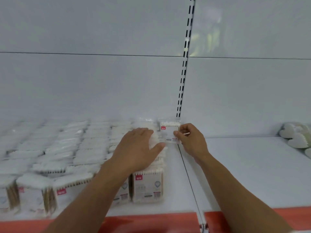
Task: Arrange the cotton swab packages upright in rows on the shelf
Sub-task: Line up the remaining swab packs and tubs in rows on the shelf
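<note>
Your right hand [190, 138] pinches the cotton swab package [168, 132] by its right edge, thumb in front. The package stands at the back of the rightmost row on the white shelf [235, 165], just beside the slotted upright [183, 78]. Your left hand [139, 147] lies spread and flat on the packed rows [148, 185]. The pack looks light, with slick clear film over stiff wooden sticks, so hold its flat faces, not the crinkly top seal. The blurred label is probably paper.
</note>
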A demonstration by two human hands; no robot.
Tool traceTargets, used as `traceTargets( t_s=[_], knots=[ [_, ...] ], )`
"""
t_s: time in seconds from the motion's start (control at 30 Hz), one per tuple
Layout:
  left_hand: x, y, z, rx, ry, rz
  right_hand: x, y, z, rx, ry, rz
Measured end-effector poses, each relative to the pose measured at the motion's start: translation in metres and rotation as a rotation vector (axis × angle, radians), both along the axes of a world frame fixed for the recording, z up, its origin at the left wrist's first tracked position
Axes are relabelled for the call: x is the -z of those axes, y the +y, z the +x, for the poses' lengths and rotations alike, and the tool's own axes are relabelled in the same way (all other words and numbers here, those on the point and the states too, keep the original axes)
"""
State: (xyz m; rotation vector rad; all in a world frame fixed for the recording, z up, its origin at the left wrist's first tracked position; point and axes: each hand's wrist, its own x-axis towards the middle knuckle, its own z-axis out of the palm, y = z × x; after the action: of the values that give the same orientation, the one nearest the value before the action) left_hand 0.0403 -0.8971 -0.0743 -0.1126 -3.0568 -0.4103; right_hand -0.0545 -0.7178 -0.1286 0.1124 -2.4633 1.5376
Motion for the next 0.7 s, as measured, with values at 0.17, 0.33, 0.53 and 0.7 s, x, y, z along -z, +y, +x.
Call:
traceTargets(
  t_s=[0.17,0.33,0.53,0.7],
  knots=[
    [0.005,-0.001,-0.004,-0.003,0.010,-0.023,0.009,-0.010,-0.011,-0.019,-0.031,0.051],
    [0.007,-0.002,-0.004,-0.004,0.034,-0.032,0.008,-0.020,-0.015,-0.041,-0.091,0.090],
    [-0.001,-0.002,0.000,0.013,0.073,-0.004,-0.005,-0.006,0.002,-0.010,-0.142,0.155],
    [-0.012,0.017,0.023,0.142,0.161,0.081,-0.014,0.036,0.025,0.066,-0.186,0.387]
  ],
)
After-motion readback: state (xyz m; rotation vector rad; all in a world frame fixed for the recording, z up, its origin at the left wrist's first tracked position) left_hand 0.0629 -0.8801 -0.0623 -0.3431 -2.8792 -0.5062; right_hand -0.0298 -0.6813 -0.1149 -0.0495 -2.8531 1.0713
